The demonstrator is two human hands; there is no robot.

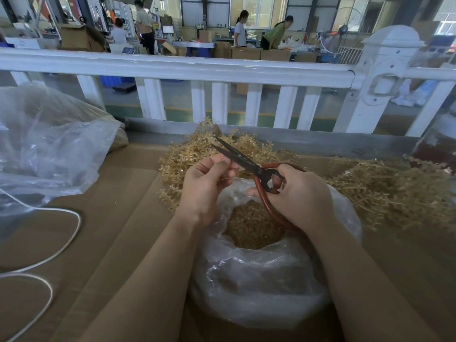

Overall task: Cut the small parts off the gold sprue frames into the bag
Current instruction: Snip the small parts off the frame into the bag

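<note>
A table covered with brown cardboard sheeting [118, 218] is seen before a white railing [172, 67]; a factory floor with cardboard boxes and several people lies beyond. A white cord [61, 245] and a crumpled clear plastic bag [49, 149] lie at the left.

The right hand [303, 196] is curled round the red loop handles of black-bladed scissors [249, 164], whose blades are slightly parted. The left hand [207, 186] is held with fingers [222, 166] bent, tips touching the lower blade; whether a part is pinched cannot be told.

Tangled gold plastic sprue frames [385, 191] are heaped behind and to the right. An open clear plastic bag of cut gold parts [254, 225] sits below the hands.
</note>
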